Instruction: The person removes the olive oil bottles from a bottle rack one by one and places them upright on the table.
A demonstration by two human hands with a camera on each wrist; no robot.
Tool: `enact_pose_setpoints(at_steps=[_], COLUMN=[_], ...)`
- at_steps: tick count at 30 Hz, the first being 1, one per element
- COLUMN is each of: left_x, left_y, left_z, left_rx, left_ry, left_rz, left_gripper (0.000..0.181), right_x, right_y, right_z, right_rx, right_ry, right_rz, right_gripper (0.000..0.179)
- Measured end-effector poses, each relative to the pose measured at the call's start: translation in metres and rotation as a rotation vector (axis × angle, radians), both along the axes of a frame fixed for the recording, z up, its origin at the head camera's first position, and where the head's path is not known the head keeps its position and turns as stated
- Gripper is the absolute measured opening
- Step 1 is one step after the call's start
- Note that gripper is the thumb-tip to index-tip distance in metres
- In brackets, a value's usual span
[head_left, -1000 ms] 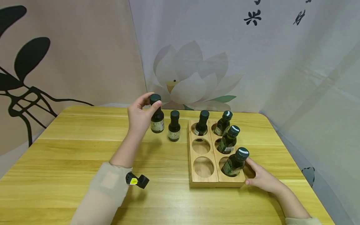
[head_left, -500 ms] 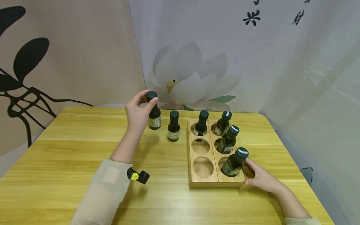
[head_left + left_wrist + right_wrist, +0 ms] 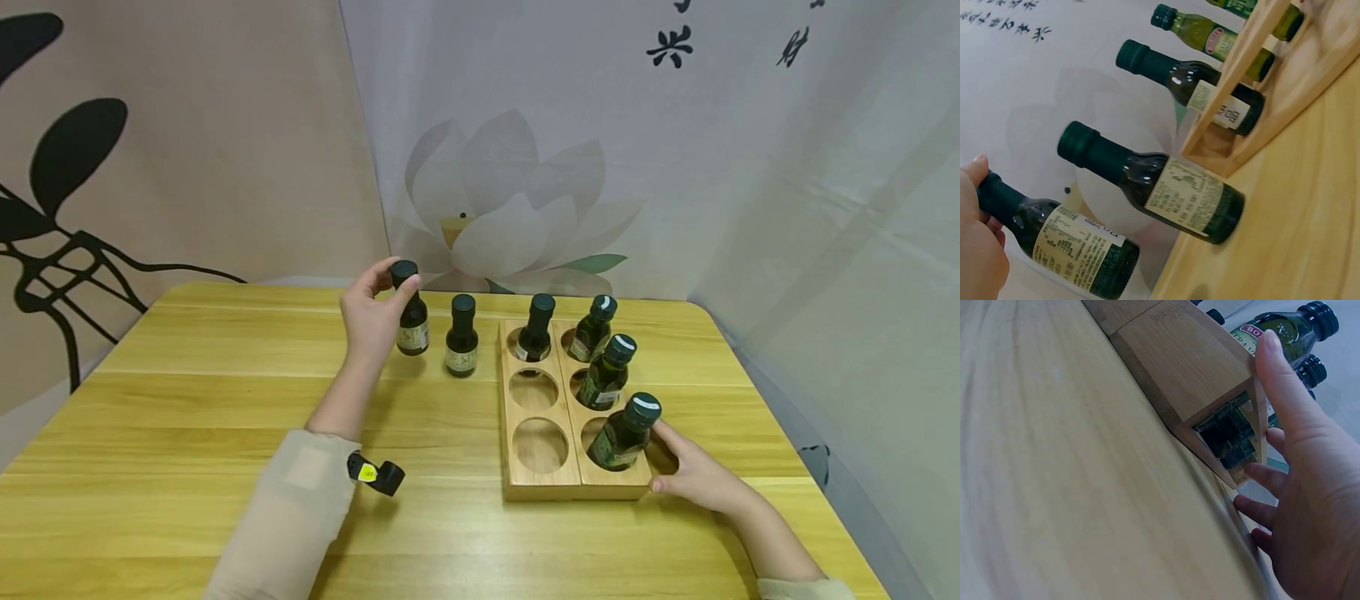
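Note:
In the head view my left hand [image 3: 369, 321] pinches a small dark glass bottle [image 3: 412, 330] by its capped neck. The bottle is upright near the table's far edge, its base close over the wood. Just right of it stands a matching bottle [image 3: 462, 340] with a pale label. My right hand [image 3: 701, 477] rests at the near right corner of a wooden bottle rack [image 3: 542, 479], its fingers spread and relaxed along the side. One dark bottle [image 3: 536, 329] stands in the rack's left column, at the far hole. Three green bottles [image 3: 617, 437] lean in the right column.
Two bare round holes [image 3: 541, 446] show in the rack's left column. The wooden table [image 3: 187, 467] ends at a hanging cloth [image 3: 787, 208] with a lotus print. A small black camera [image 3: 386, 477] sits on the left sleeve.
My left hand shifted slightly left and up with the bottle, then came down again. The right hand, the rack and the other bottles have kept their places.

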State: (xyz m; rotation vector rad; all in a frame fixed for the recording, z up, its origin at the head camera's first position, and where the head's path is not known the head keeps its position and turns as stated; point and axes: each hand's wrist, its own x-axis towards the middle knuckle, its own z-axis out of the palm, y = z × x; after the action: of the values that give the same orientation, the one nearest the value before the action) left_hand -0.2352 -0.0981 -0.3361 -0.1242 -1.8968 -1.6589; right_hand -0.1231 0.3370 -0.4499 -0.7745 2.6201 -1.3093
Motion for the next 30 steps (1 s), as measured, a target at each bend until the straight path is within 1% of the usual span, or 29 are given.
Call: enact_pose_setpoints(at_steps=[2, 4, 5, 9, 11, 17, 24, 30], left_x=[0.006, 0.003, 0.001, -0.015, -0.016, -0.017, -0.016, -0.014], left_y=[0.003, 0.003, 0.003, -0.001, -0.001, 0.003, 0.007, 0.01], left_z=[0.003, -0.003, -0.008, -0.033, -0.038, -0.046, -0.05, -0.054], left_rx=[0.0, 0.006, 0.013, 0.034, 0.039, 0.047, 0.06, 0.054], left_ry=[-0.03, -0.04, -0.039, -0.018, -0.011, -0.003, 0.012, 0.018], left_rz=[0.006, 0.007, 0.007, 0.008, 0.012, 0.037, 0.047, 0.047], left_gripper=[0.033, 0.034, 0.034, 0.035, 0.034, 0.034, 0.032, 0.032], right_x=[0.0, 0.0, -0.001, -0.001, -0.001, -0.001, 0.0, 0.0], right_y=[0.0, 0.0, 0.0, -0.001, -0.002, -0.001, -0.001, -0.001], right_z=[-0.001, -0.001, -0.001, 0.0, 0.0, -0.001, 0.0, 0.001], right_rx=[-0.003, -0.005, -0.006, -0.01, -0.012, -0.009, -0.014, -0.008], right_ry=[0.002, 0.003, 0.001, -0.009, -0.014, -0.017, -0.019, -0.02], right_rz=[0.001, 0.003, 0.004, 0.005, 0.005, 0.008, 0.007, 0.005], right_gripper=[0.104, 0.103, 0.103, 0.104, 0.104, 0.106, 0.105, 0.105])
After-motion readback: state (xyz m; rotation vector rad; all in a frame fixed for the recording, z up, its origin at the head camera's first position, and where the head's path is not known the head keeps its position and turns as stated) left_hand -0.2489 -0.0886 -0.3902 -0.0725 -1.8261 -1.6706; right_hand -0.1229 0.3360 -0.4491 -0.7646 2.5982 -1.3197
